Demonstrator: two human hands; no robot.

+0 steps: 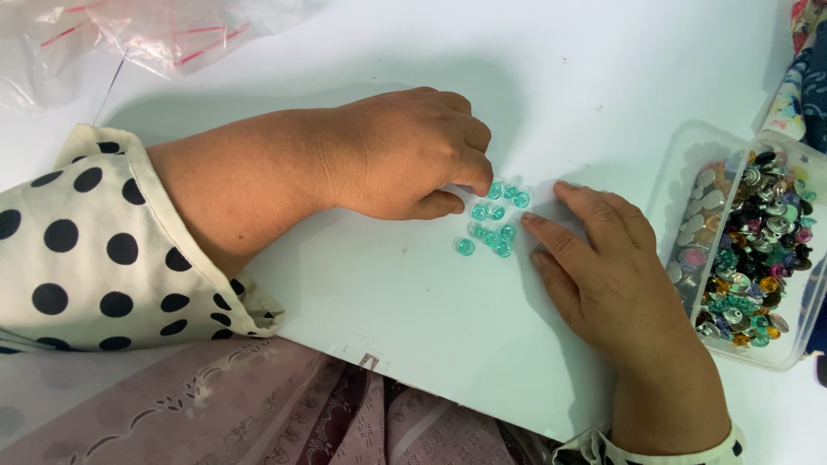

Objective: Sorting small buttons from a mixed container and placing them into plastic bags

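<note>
Left hand (405,155) reaching in from the left, knuckles up, fingers curled, thumb and forefinger pinched at the upper edge of a cluster of small teal beads (493,226); grip clenched, though whether on a bead cannot be told. Right hand (603,267) laid flat, palm down, grip released, fingertips touching the cluster's right side. Beads lying loose on the white surface (413,293), between both hands. Clear plastic box (689,164) of mixed coloured beads just right of the right hand. Polka-dot sleeve (77,250) on the left forearm.
</note>
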